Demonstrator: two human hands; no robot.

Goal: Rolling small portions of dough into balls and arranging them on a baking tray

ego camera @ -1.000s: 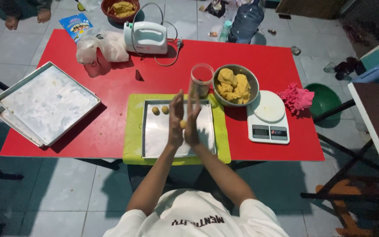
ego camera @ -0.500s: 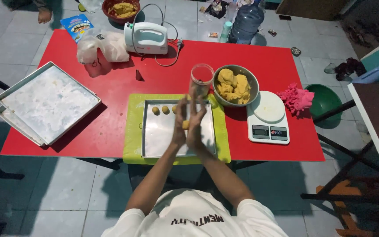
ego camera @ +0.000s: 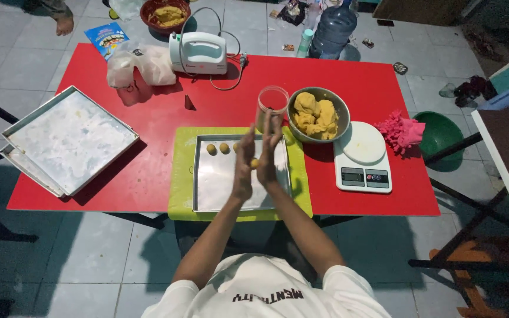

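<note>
Dough ball [ego camera: 255,163] pressed between two upright palms above a baking tray.

The dough ball, small and yellow, sits between the left hand [ego camera: 244,166] and the right hand [ego camera: 268,154], both flat with fingers extended, palms facing each other and closed on it. Below them lies a metal tray [ego camera: 219,182] on a green mat [ego camera: 181,176], with finished balls [ego camera: 218,148] in a row at its far edge. Beyond stand a clear cup [ego camera: 272,103] and a bowl of dough [ego camera: 318,114]; a kitchen scale [ego camera: 363,156] is to the right, a hand mixer [ego camera: 198,53] at the far side, and a large floured tray [ego camera: 66,138] on the left of the red surface [ego camera: 148,159].
</note>
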